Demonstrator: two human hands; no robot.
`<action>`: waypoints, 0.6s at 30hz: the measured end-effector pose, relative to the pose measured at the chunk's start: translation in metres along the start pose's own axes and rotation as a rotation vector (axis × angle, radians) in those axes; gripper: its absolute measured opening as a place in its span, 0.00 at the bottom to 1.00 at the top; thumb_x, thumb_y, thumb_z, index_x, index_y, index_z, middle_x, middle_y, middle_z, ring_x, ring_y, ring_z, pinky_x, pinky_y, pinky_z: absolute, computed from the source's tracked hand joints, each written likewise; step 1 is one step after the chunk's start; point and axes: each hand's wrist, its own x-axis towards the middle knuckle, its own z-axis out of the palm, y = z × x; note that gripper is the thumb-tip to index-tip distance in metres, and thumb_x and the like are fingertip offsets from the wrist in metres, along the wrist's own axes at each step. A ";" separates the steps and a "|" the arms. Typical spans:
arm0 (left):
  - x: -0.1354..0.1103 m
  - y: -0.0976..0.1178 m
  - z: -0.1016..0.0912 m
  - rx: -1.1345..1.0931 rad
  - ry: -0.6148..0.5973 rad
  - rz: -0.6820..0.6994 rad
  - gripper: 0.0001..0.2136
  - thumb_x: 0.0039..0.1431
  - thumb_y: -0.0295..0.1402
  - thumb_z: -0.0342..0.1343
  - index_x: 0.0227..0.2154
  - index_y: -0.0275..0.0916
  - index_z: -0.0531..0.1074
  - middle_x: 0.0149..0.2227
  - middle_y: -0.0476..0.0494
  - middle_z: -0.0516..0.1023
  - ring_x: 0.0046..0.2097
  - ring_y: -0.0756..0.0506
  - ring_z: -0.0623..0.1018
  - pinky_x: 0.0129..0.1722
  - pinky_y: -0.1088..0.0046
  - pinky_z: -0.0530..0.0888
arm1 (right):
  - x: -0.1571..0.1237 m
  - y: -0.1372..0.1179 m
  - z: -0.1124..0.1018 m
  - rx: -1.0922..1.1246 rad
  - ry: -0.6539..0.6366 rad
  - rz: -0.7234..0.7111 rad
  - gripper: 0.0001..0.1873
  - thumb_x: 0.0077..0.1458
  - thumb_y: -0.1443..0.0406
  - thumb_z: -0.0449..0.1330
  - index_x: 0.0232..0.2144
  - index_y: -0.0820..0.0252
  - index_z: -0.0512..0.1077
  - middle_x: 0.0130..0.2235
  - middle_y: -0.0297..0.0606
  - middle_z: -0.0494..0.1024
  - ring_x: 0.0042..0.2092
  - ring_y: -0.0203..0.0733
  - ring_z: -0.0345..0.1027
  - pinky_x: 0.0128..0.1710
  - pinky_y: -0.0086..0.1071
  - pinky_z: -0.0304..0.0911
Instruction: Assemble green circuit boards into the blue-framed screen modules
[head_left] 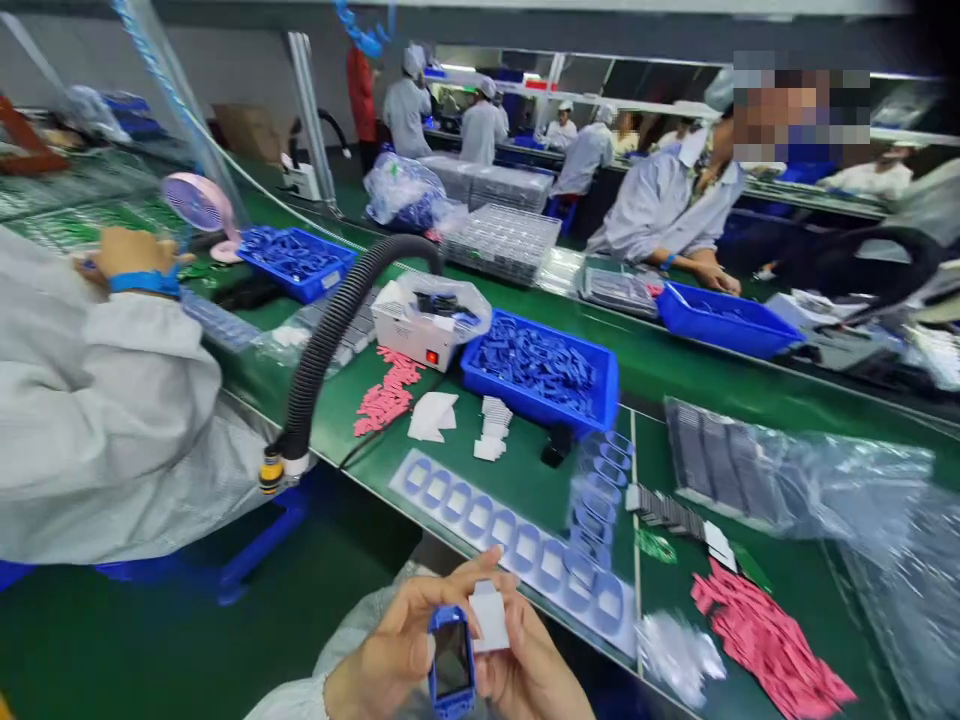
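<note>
Head view, lower edge: the parts of my own body that I can see from my station.
(a) My left hand (394, 650) and (b) my right hand (536, 672), both bare from the wrist forward.
(c) My left sleeve (296, 702): thin, pale grey-white fabric, softly creased, which ends in a plain cuff at the wrist.
(d) A cloth fold (352, 615) of the same pale fabric lies just behind the left hand. I cannot tell whether it is sleeve or smock front.

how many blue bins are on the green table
3. left bin beside the pink fan; middle bin by the white box; right bin near a co-worker's hand. More may be hidden farther back.
</note>
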 end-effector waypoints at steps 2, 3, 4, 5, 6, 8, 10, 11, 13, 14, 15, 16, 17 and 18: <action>-0.014 0.017 -0.014 0.081 0.010 0.150 0.16 0.45 0.45 0.63 0.34 0.40 0.79 0.54 0.38 0.73 0.66 0.35 0.50 0.62 0.56 0.49 | 0.017 0.011 0.000 0.019 -0.100 0.036 0.25 0.39 0.50 0.68 0.36 0.62 0.73 0.24 0.32 0.73 0.20 0.26 0.64 0.20 0.18 0.62; -0.025 0.028 -0.021 0.099 0.046 0.221 0.16 0.46 0.45 0.62 0.34 0.41 0.79 0.55 0.38 0.72 0.66 0.35 0.51 0.62 0.57 0.50 | 0.027 0.018 -0.001 0.019 -0.116 0.057 0.26 0.38 0.52 0.69 0.37 0.62 0.74 0.25 0.33 0.74 0.21 0.27 0.65 0.21 0.19 0.63; -0.037 0.038 -0.028 0.104 0.098 0.273 0.15 0.47 0.45 0.62 0.35 0.41 0.78 0.54 0.40 0.73 0.65 0.36 0.55 0.61 0.58 0.52 | 0.040 0.026 -0.001 0.025 -0.108 0.078 0.26 0.38 0.54 0.70 0.38 0.62 0.74 0.26 0.34 0.75 0.23 0.28 0.67 0.23 0.20 0.64; -0.050 0.049 -0.034 0.108 0.155 0.304 0.15 0.47 0.44 0.63 0.35 0.41 0.78 0.51 0.40 0.75 0.62 0.36 0.61 0.61 0.60 0.55 | 0.055 0.037 -0.001 0.036 -0.083 0.099 0.25 0.38 0.56 0.71 0.38 0.62 0.75 0.28 0.35 0.76 0.25 0.29 0.68 0.25 0.20 0.65; -0.065 0.060 -0.039 0.110 0.215 0.315 0.15 0.47 0.43 0.63 0.35 0.40 0.78 0.47 0.41 0.78 0.58 0.37 0.68 0.59 0.63 0.59 | 0.072 0.049 0.000 0.054 -0.050 0.120 0.23 0.39 0.58 0.71 0.38 0.63 0.75 0.30 0.35 0.76 0.28 0.29 0.70 0.28 0.21 0.66; -0.094 0.075 -0.047 0.108 0.316 0.279 0.14 0.45 0.40 0.66 0.34 0.39 0.78 0.36 0.44 0.79 0.42 0.43 0.78 0.47 0.68 0.71 | 0.108 0.079 0.005 0.086 -0.027 0.166 0.20 0.41 0.61 0.70 0.38 0.63 0.75 0.33 0.36 0.77 0.32 0.30 0.71 0.35 0.22 0.67; -0.120 0.082 -0.055 0.092 0.423 0.255 0.16 0.43 0.40 0.67 0.35 0.38 0.78 0.31 0.45 0.78 0.30 0.47 0.78 0.34 0.73 0.74 | 0.143 0.112 0.013 0.105 -0.044 0.226 0.23 0.38 0.60 0.72 0.38 0.64 0.74 0.36 0.38 0.78 0.36 0.34 0.72 0.40 0.28 0.67; -0.131 0.082 -0.060 0.077 0.476 0.253 0.17 0.43 0.41 0.67 0.36 0.38 0.78 0.30 0.45 0.78 0.28 0.48 0.77 0.29 0.74 0.74 | 0.159 0.127 0.018 0.113 -0.056 0.256 0.25 0.37 0.59 0.72 0.38 0.64 0.74 0.38 0.40 0.78 0.38 0.36 0.73 0.41 0.31 0.67; -0.147 0.078 -0.077 0.021 0.577 0.244 0.20 0.42 0.41 0.68 0.39 0.38 0.78 0.28 0.44 0.78 0.27 0.48 0.77 0.25 0.76 0.73 | 0.183 0.154 0.026 0.132 -0.066 0.290 0.27 0.37 0.57 0.72 0.40 0.63 0.73 0.40 0.40 0.78 0.40 0.37 0.73 0.43 0.33 0.66; -0.153 0.076 -0.088 -0.018 0.618 0.222 0.21 0.41 0.40 0.68 0.39 0.38 0.78 0.28 0.44 0.78 0.27 0.48 0.77 0.24 0.77 0.73 | 0.191 0.164 0.028 0.138 -0.067 0.300 0.27 0.38 0.56 0.71 0.40 0.62 0.73 0.41 0.39 0.78 0.40 0.37 0.73 0.43 0.33 0.66; -0.156 0.074 -0.101 -0.067 0.674 0.206 0.20 0.40 0.38 0.69 0.38 0.37 0.78 0.28 0.44 0.79 0.28 0.48 0.78 0.24 0.78 0.74 | 0.197 0.173 0.029 0.140 -0.065 0.307 0.26 0.40 0.55 0.70 0.41 0.61 0.72 0.42 0.39 0.78 0.40 0.36 0.73 0.44 0.33 0.66; -0.157 0.074 -0.114 -0.124 0.731 0.183 0.18 0.40 0.36 0.69 0.36 0.36 0.78 0.29 0.44 0.80 0.28 0.49 0.78 0.25 0.79 0.75 | 0.200 0.179 0.029 0.137 -0.063 0.314 0.25 0.42 0.55 0.69 0.41 0.61 0.72 0.42 0.39 0.78 0.40 0.36 0.73 0.44 0.33 0.65; -0.155 0.074 -0.129 -0.146 0.763 0.166 0.15 0.42 0.33 0.69 0.35 0.35 0.78 0.29 0.44 0.81 0.29 0.49 0.79 0.27 0.80 0.76 | 0.201 0.184 0.026 0.128 -0.059 0.322 0.23 0.45 0.55 0.67 0.42 0.62 0.72 0.42 0.39 0.78 0.40 0.37 0.73 0.44 0.34 0.65; -0.151 0.075 -0.143 -0.156 0.785 0.155 0.12 0.45 0.31 0.67 0.35 0.35 0.78 0.31 0.43 0.81 0.31 0.49 0.80 0.29 0.80 0.77 | 0.200 0.187 0.022 0.116 -0.054 0.331 0.21 0.49 0.56 0.65 0.42 0.63 0.71 0.42 0.40 0.78 0.40 0.37 0.73 0.44 0.35 0.66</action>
